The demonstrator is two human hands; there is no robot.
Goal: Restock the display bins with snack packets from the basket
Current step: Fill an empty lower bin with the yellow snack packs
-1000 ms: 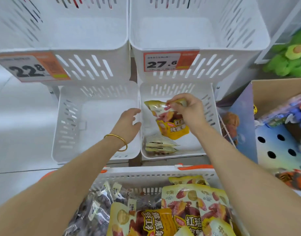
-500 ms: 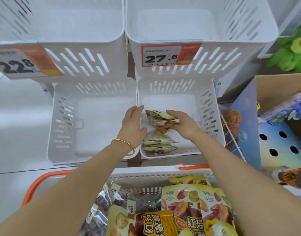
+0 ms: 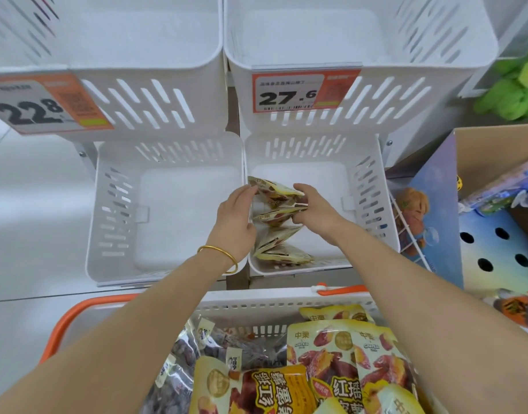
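Several yellow snack packets stand on edge along the left wall of the lower right white bin. My left hand, with a gold bangle at the wrist, reaches over the bin's left wall and touches the rearmost yellow packet. My right hand grips that packet and the one in front of it from the right side. The white basket with orange handles sits at the bottom, full of yellow sweet-potato packets and clear bags of dark snacks.
The lower left bin holds nothing. Two upper bins carry price tags, 22.8 and 27.6. A cardboard display of toys stands at the right, with a green plush above it.
My right hand lowered the yellow packet into the lower right bin and stood it behind the others. My left hand moved to the bin wall and now steadies the packets. The view tilted slightly.
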